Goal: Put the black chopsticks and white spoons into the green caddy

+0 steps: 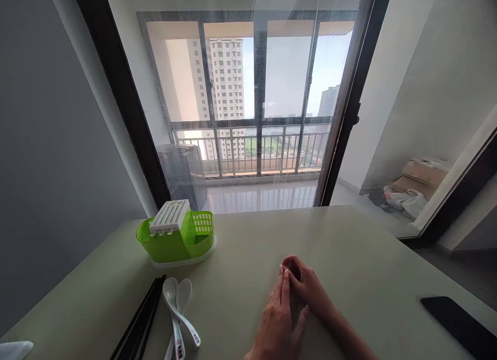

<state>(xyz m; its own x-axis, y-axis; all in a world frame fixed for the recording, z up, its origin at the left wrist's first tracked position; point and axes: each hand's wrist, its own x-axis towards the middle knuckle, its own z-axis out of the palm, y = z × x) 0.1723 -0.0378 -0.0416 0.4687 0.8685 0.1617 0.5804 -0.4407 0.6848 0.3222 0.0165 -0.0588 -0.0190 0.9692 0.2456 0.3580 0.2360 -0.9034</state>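
My left hand (276, 316) is low in the head view, right of the middle, resting over the table. Its fingers are stretched out and point away from me, with the thumb apart. Just right of it, my right hand (306, 285) is curled, thumb and fingers coming together around a small dark hollow. The fingertips of both hands touch each other. Nothing shows in either hand. Off to the left lie white spoons (176, 311) with crossed handles, and beside them a bunch of black chopsticks (142, 321).
A green utensil holder (174, 248) with a white slatted piece on it stands at the table's back left. A black flat object (460, 318) lies at the right edge. Part of a white item (15, 348) shows bottom left. Behind the table (248, 241) is a glass door.
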